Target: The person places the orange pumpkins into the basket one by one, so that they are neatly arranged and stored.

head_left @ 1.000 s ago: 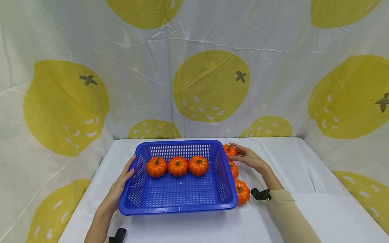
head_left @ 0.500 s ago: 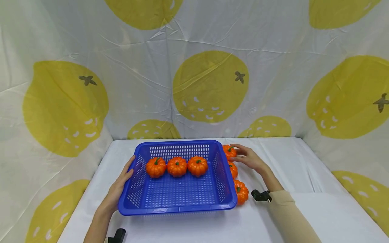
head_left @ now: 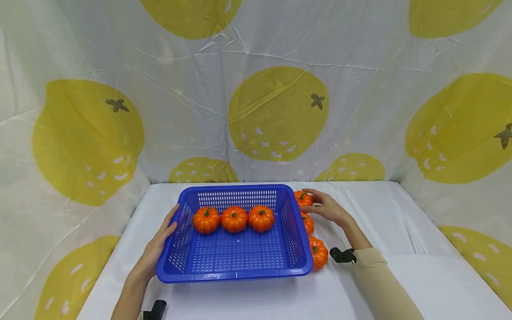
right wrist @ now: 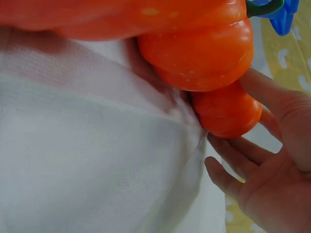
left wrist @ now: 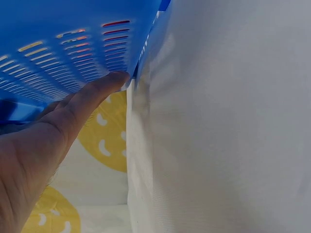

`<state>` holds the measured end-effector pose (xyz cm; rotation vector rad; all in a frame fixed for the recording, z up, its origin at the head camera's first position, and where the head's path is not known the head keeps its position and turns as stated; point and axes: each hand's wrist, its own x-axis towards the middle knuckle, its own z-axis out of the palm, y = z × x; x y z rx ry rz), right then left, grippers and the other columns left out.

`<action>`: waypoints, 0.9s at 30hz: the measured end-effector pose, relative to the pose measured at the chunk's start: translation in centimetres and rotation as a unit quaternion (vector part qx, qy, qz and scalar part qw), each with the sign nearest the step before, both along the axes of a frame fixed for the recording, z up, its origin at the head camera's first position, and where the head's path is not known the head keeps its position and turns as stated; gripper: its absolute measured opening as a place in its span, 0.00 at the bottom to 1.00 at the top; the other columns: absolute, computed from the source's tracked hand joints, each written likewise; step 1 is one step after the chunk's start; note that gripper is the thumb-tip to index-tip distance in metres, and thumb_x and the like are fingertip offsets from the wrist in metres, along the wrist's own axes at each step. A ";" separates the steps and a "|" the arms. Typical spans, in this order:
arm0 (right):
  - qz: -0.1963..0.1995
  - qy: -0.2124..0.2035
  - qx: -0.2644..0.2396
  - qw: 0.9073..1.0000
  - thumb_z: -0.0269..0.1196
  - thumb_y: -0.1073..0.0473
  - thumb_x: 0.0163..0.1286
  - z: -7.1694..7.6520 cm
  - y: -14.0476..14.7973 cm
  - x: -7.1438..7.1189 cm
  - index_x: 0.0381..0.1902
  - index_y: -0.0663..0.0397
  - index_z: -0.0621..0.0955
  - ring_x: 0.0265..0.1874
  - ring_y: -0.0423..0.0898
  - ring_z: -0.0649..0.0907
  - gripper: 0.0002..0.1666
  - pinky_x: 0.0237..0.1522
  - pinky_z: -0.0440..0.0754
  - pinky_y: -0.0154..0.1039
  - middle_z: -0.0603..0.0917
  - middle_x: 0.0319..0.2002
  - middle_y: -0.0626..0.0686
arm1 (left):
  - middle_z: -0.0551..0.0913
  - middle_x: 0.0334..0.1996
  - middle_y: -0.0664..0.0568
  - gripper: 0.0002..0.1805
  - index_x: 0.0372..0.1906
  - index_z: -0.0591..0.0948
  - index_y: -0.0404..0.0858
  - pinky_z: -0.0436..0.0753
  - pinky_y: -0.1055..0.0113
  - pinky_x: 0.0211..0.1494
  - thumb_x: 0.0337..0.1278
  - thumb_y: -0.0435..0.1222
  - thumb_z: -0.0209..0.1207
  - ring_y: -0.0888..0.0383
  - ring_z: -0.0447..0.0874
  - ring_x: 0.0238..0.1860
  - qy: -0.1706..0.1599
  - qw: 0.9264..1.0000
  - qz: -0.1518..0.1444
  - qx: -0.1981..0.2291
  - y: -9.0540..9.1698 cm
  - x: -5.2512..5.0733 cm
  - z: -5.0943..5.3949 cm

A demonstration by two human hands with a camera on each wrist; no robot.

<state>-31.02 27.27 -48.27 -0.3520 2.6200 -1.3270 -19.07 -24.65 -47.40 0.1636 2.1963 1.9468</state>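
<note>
Fingers of the left hand lie at the left of the head view, nearly straight, thumb apart, against the outer left wall of a blue basket; the left wrist view shows a fingertip on its slotted side. Right of centre, the right hand has thumb and fingers apart around the far pumpkin, the thumb touching it; how firmly, I cannot tell.

A white-covered bench fills the lower part of the frame. White cloth printed with big yellow lemons hangs on the left, behind and on the right.

Just right of the left fingers, inside the basket, three orange pumpkins sit in a row. Past its right wall, the far pumpkin lies between the right thumb and fingers; the middle pumpkin, partly hidden by the rim, is just below it in the frame, and the near pumpkin is lowest, apart from the hand.
</note>
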 end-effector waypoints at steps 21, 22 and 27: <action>-0.004 0.040 0.030 0.999 0.72 0.53 0.68 0.1 2.1 1.2 0.76 0.59 0.70 0.64 0.66 0.79 0.43 0.67 0.77 0.62 0.77 0.69 0.68 | 0.33 0.86 0.51 0.31 0.84 0.43 0.66 0.38 0.23 0.77 0.84 0.53 0.33 0.35 0.33 0.84 0.001 1.000 -0.001 0.002 0.1 0.1 0.1; -0.006 0.038 0.038 0.999 0.72 0.52 0.68 0.1 2.3 1.3 0.76 0.59 0.70 0.63 0.66 0.80 0.43 0.67 0.78 0.62 0.78 0.68 0.68 | 0.33 0.86 0.51 0.31 0.84 0.43 0.66 0.37 0.23 0.77 0.84 0.53 0.33 0.35 0.33 0.84 0.001 1.000 -0.001 0.001 0.1 0.1 0.1; -0.027 0.021 0.075 0.997 0.72 0.46 0.67 0.5 3.6 1.9 0.75 0.57 0.71 0.58 0.60 0.81 0.44 0.61 0.83 0.52 0.78 0.68 0.67 | 0.33 0.86 0.51 0.31 0.84 0.43 0.66 0.36 0.23 0.77 0.84 0.54 0.33 0.34 0.32 0.84 0.000 1.000 0.000 0.000 0.1 0.0 0.2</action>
